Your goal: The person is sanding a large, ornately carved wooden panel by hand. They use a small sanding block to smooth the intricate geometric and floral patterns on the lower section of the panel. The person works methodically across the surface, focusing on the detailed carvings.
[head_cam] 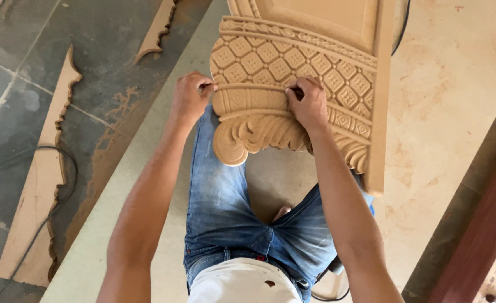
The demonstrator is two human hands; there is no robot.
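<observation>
A large carved wooden panel (pixel 293 73) with a diamond lattice, rope border and scrolled leaf edge rests across my lap. My left hand (pixel 190 96) grips the panel's left edge with curled fingers. On a horizontal groove near the middle of the carving my right hand (pixel 307 101) presses down, fingers bunched as if pinching something small; what it pinches is hidden. I sit on a pale board (pixel 147 168) in blue jeans.
Offcut strips with scalloped edges (pixel 40 179) lie on the dark tiled floor at left, and another lies at the top (pixel 157 28). A black cable (pixel 63 168) loops over the left offcut. A reddish wooden beam (pixel 483 230) runs along the right.
</observation>
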